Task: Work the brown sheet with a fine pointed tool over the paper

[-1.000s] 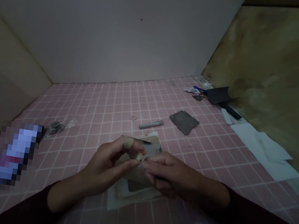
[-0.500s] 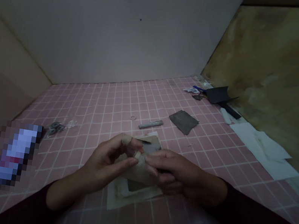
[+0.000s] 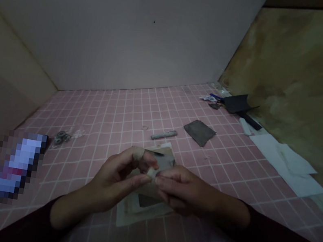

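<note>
My left hand point(image 3: 115, 177) pinches a small pale, off-white piece point(image 3: 151, 172) between thumb and fingertips. A beige band point(image 3: 138, 154) wraps one of its fingers. Close against that piece, my right hand point(image 3: 187, 189) has its thumb and fingers pressed together; what it grips is hidden. Beneath both hands lies a stack of worn, pale sheets point(image 3: 128, 219). A dark rectangular patch point(image 3: 150, 203) and a greyish sheet point(image 3: 167, 161) show on the stack, partly covered by the hands.
Past the hands are a grey rod-like piece point(image 3: 163, 134), a thin ring point(image 3: 144, 127) and dark grey sheets point(image 3: 199, 132). A pixelated phone-like object point(image 3: 16, 167) and a bag of small metal parts point(image 3: 62, 137) lie left. White paper point(image 3: 284, 162) and a black dustpan-like object point(image 3: 237, 103) line the right wall.
Both hands stay over the sheets. The fingertips have shifted slightly, and the small pale piece shows more plainly between them. The whole view has moved a little.
</note>
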`<move>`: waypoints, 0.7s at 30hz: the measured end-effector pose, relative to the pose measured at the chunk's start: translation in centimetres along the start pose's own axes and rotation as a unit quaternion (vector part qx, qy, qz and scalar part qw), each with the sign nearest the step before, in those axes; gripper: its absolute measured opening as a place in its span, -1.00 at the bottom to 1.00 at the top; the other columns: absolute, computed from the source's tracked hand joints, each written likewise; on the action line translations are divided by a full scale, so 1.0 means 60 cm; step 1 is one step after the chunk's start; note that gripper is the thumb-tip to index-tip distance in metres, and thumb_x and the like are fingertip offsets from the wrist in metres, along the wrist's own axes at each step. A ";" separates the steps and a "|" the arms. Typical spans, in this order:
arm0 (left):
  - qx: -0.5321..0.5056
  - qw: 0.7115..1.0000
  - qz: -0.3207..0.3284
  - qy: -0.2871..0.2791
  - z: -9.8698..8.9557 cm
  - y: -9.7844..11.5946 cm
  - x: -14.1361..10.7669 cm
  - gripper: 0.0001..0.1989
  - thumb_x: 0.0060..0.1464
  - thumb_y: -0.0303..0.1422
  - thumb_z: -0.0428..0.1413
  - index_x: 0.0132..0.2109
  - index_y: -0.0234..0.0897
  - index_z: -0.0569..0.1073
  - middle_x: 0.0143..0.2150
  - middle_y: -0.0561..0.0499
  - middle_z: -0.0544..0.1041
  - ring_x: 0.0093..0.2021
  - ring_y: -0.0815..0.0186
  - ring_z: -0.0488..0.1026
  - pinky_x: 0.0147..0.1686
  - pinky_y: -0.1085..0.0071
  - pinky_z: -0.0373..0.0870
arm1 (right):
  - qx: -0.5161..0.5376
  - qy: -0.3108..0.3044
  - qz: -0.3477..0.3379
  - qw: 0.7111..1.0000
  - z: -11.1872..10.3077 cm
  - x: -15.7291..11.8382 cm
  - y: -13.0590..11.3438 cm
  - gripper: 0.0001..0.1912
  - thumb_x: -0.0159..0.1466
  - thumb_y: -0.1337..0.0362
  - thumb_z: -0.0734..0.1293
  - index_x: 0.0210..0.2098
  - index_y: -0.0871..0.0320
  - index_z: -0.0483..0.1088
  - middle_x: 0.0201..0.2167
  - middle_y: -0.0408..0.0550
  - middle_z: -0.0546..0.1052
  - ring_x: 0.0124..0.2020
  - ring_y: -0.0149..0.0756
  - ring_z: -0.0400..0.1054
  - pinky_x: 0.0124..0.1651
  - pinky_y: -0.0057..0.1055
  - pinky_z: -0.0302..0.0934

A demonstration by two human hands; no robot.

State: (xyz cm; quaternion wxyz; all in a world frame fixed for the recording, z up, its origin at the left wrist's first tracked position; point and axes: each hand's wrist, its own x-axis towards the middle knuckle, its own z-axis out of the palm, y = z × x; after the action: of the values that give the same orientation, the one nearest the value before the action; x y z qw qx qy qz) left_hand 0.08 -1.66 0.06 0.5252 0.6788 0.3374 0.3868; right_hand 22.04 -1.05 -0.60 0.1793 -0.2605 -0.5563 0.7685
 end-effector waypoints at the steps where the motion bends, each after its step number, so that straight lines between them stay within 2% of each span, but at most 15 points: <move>1: -0.005 1.000 -0.005 0.006 0.002 -0.001 0.001 -0.83 0.19 -0.40 0.18 -0.06 -0.25 0.46 -0.19 -0.01 0.48 -0.20 0.34 0.43 -0.21 0.46 0.40 | -0.105 0.042 -0.053 0.992 0.003 0.001 0.003 -0.60 0.42 0.11 0.15 -0.52 0.13 0.19 -0.71 -0.32 0.12 -0.69 -0.51 -0.03 -0.60 -0.53 -0.07; 3: -0.021 0.999 -0.034 0.022 0.007 -0.002 0.002 -0.83 0.17 -0.38 0.20 -0.08 -0.27 0.46 -0.24 0.00 0.48 -0.27 0.36 0.43 -0.28 0.47 0.41 | -0.300 0.118 -0.156 0.934 0.009 0.002 0.010 -0.69 0.41 0.25 0.16 -0.48 0.14 0.22 -0.59 -0.24 0.21 -0.57 -0.47 0.08 -0.47 -0.46 -0.03; 5: -0.045 0.996 -0.067 0.037 0.011 -0.003 0.004 -0.81 0.15 -0.36 0.21 -0.10 -0.29 0.44 -0.28 0.01 0.48 -0.31 0.36 0.43 -0.33 0.48 0.41 | -0.411 0.154 -0.210 0.874 0.013 0.004 0.017 -0.81 0.38 0.36 0.16 -0.39 0.14 0.25 -0.51 -0.21 0.24 -0.51 -0.43 0.09 -0.43 -0.41 -0.05; 6: -0.057 0.995 -0.075 0.043 0.012 -0.003 0.005 -0.81 0.15 -0.36 0.21 -0.10 -0.29 0.44 -0.29 0.01 0.48 -0.33 0.37 0.43 -0.34 0.48 0.42 | -0.427 0.159 -0.219 0.862 0.014 0.005 0.019 -0.83 0.38 0.38 0.16 -0.37 0.14 0.25 -0.50 -0.21 0.24 -0.51 -0.43 0.09 -0.43 -0.40 -0.06; 7: -0.063 0.994 -0.078 0.044 0.012 -0.004 0.006 -0.81 0.15 -0.36 0.21 -0.10 -0.29 0.43 -0.29 0.02 0.48 -0.33 0.38 0.44 -0.34 0.48 0.42 | -0.421 0.161 -0.218 0.866 0.015 0.006 0.019 -0.81 0.38 0.37 0.16 -0.38 0.14 0.25 -0.51 -0.22 0.23 -0.52 -0.43 0.09 -0.43 -0.40 -0.06; 8: -0.062 0.994 -0.076 0.040 0.011 -0.004 0.006 -0.81 0.16 -0.37 0.21 -0.09 -0.28 0.43 -0.28 0.02 0.49 -0.32 0.38 0.44 -0.32 0.49 0.42 | -0.392 0.158 -0.206 0.883 0.015 0.006 0.018 -0.77 0.39 0.35 0.15 -0.42 0.14 0.24 -0.53 -0.22 0.22 -0.52 -0.43 0.09 -0.44 -0.41 -0.05; 10: -0.044 0.997 -0.059 0.024 0.008 -0.005 0.005 -0.80 0.17 -0.40 0.21 -0.06 -0.25 0.44 -0.23 0.02 0.50 -0.27 0.38 0.45 -0.26 0.49 0.42 | -0.268 0.130 -0.150 0.943 0.013 0.006 0.012 -0.68 0.41 0.26 0.16 -0.49 0.14 0.22 -0.60 -0.25 0.19 -0.57 -0.46 0.07 -0.49 -0.46 -0.04; 12: -0.020 0.999 -0.037 0.009 0.004 -0.007 0.003 -0.79 0.17 -0.42 0.20 -0.04 -0.23 0.45 -0.18 0.01 0.49 -0.22 0.37 0.45 -0.20 0.47 0.42 | -0.075 0.070 -0.056 0.993 0.006 0.004 0.004 -0.65 0.41 0.15 0.17 -0.49 0.13 0.23 -0.69 -0.32 0.14 -0.69 -0.51 -0.02 -0.62 -0.52 -0.11; 13: -0.012 1.000 -0.025 0.005 0.003 -0.008 0.001 -0.79 0.17 -0.43 0.20 -0.03 -0.22 0.45 -0.16 0.00 0.49 -0.19 0.35 0.45 -0.18 0.46 0.41 | 0.024 0.034 -0.005 0.999 0.001 0.003 0.001 -0.65 0.40 0.12 0.18 -0.47 0.13 0.25 -0.72 -0.36 0.10 -0.74 -0.53 -0.10 -0.69 -0.55 -0.18; 16: -0.008 1.000 -0.002 -0.003 0.000 -0.010 -0.003 -0.77 0.19 -0.45 0.18 -0.01 -0.18 0.45 -0.13 0.00 0.47 -0.14 0.34 0.43 -0.13 0.44 0.40 | 0.235 -0.062 0.104 0.964 -0.017 0.004 -0.003 -0.71 0.37 0.14 0.21 -0.44 0.13 0.24 -0.77 -0.43 0.03 -0.80 -0.57 -0.31 -0.78 -0.61 -0.32; 19: -0.012 1.000 0.011 -0.014 0.000 -0.008 -0.004 -0.77 0.21 -0.48 0.15 0.00 -0.15 0.43 -0.11 0.00 0.46 -0.11 0.32 0.43 -0.10 0.41 0.39 | 0.328 -0.147 0.139 0.923 -0.031 0.009 -0.001 -0.75 0.33 0.19 0.23 -0.45 0.14 0.23 -0.78 -0.44 0.06 -0.81 -0.59 -0.36 -0.81 -0.65 -0.31; 21: -0.005 1.000 0.017 -0.020 0.000 -0.005 -0.003 -0.77 0.21 -0.48 0.14 0.00 -0.16 0.43 -0.10 -0.01 0.46 -0.09 0.30 0.44 -0.08 0.40 0.38 | 0.359 -0.181 0.139 0.905 -0.035 0.011 0.001 -0.78 0.32 0.20 0.23 -0.43 0.14 0.24 -0.78 -0.44 0.08 -0.82 -0.59 -0.37 -0.82 -0.66 -0.29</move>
State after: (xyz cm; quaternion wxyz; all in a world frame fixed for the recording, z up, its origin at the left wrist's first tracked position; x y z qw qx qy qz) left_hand -0.02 -1.72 -0.29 0.5288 0.6894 0.3128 0.3837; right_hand 22.76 0.93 -1.33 0.0482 -0.1097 -0.2240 0.9672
